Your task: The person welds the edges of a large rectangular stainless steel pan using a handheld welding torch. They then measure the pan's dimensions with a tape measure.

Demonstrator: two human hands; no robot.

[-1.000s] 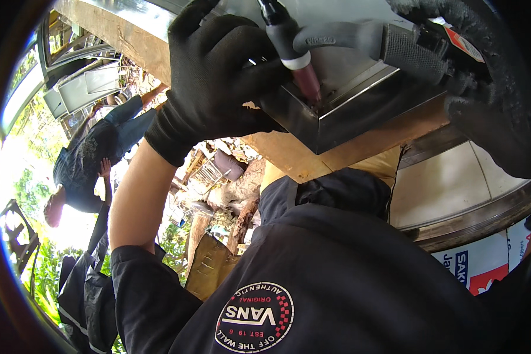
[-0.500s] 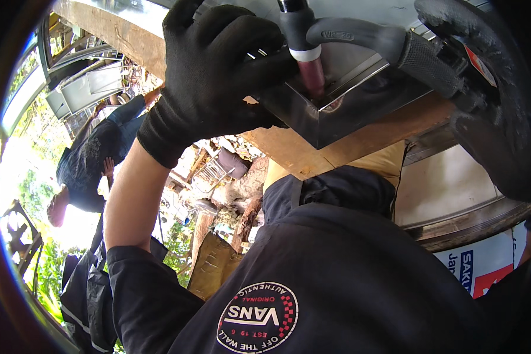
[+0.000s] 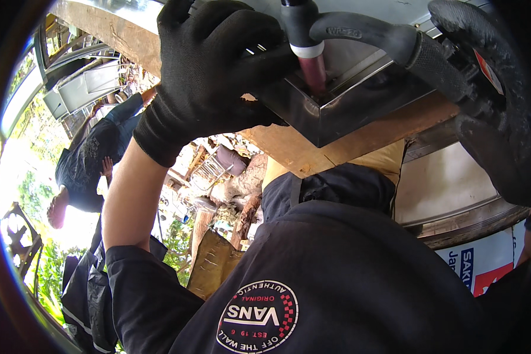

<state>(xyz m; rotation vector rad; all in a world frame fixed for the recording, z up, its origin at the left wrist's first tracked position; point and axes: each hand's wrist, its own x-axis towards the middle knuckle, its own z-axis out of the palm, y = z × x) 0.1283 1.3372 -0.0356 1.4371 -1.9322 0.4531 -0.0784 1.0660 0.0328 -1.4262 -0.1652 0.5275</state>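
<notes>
In a black glove, my right hand (image 3: 501, 76) wraps round the ribbed handle of a black TIG welding torch (image 3: 360, 29). The torch's reddish nozzle (image 3: 312, 74) points down into the inner corner of a shiny metal frame (image 3: 360, 97), where two pieces meet at a mitred joint. My gloved left hand (image 3: 218, 71) closes on the frame's left side, just beside the nozzle, with its fingers curled over the metal. Thin bright lines show between those fingers; what they are I cannot make out. The torch tip is hidden inside the corner.
Beneath the frame lies a wooden board (image 3: 301, 156), its corner toward my body. Another person (image 3: 94, 156) in dark clothes is at the left. Scrap and wood pieces (image 3: 242, 224) lie below. A pale panel (image 3: 454, 183) and a printed white sheet (image 3: 484, 259) are at the right.
The torch handle and my right hand have shifted slightly right and down, with the nozzle still in the corner. My left hand has moved a little left.
</notes>
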